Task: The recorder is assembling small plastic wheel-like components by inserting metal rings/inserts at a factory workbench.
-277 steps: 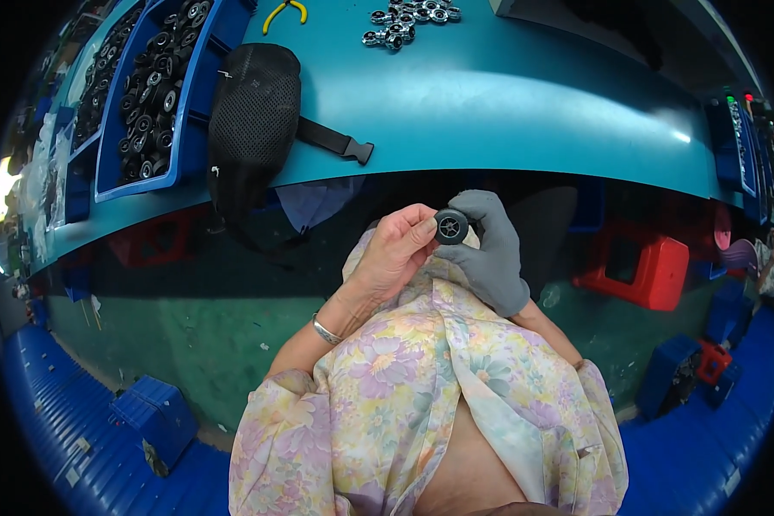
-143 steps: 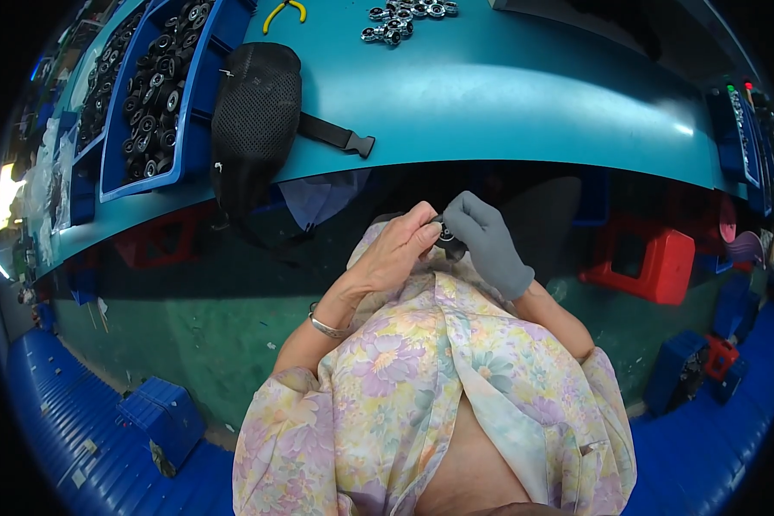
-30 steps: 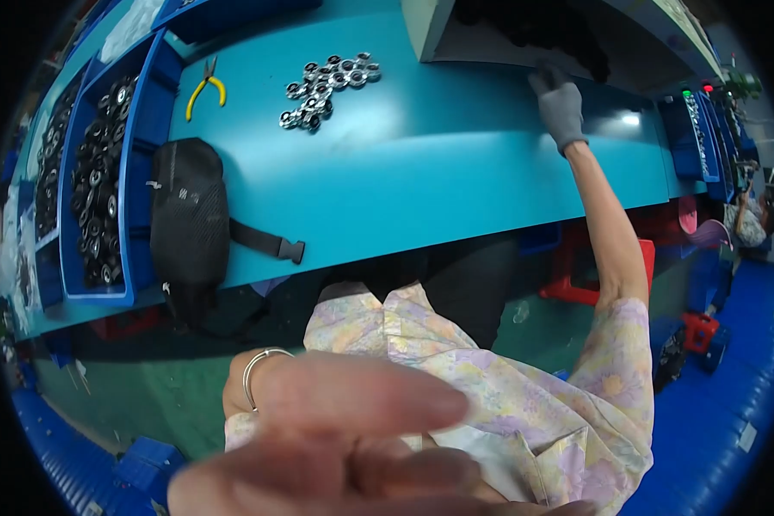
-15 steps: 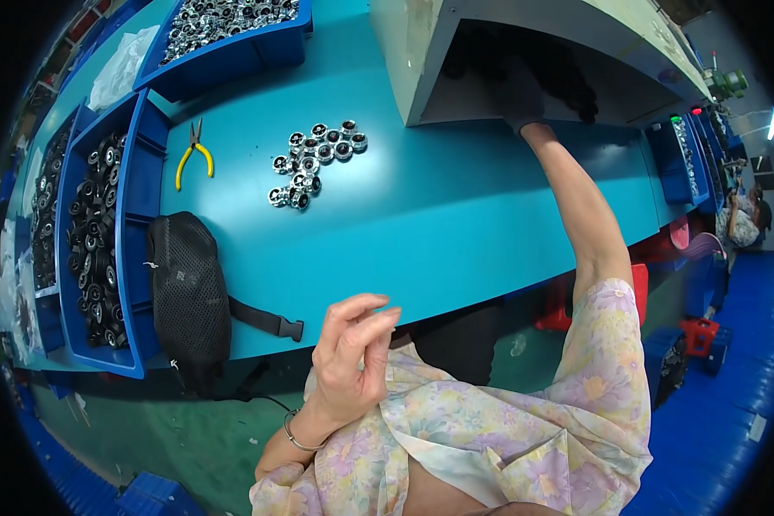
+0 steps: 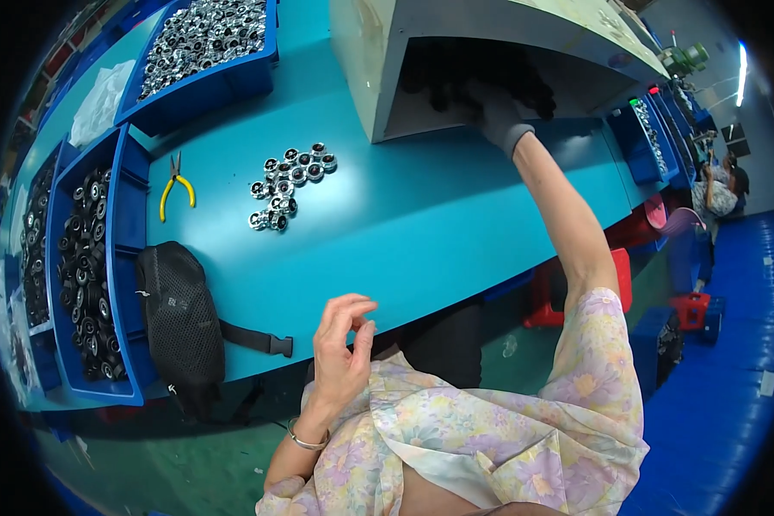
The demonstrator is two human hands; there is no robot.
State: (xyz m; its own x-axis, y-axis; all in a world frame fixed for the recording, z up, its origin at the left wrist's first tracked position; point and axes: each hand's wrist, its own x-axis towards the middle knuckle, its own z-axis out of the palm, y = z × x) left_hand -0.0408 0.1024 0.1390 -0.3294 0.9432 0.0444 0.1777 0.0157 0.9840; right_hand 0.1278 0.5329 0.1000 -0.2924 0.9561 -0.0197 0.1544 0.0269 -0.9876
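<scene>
The gloved right hand reaches into the grey hopper, grip hidden (cannot tell); the left hand hovers empty, fingers loosely apart, near finished round parts.

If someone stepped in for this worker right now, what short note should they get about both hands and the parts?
Left hand: bare, empty, raised near the front edge of the teal bench, fingers loosely pinched.
Right hand: grey glove, reaching into the dark opening of the grey box; what it touches is hidden.
Parts: a small pile of round black-and-silver parts on the bench, yellow-handled pliers beside them, blue bins of similar parts at left, a black pouch near the edge.
Done: the small pile is laid out.
Left: cannot tell.
</scene>
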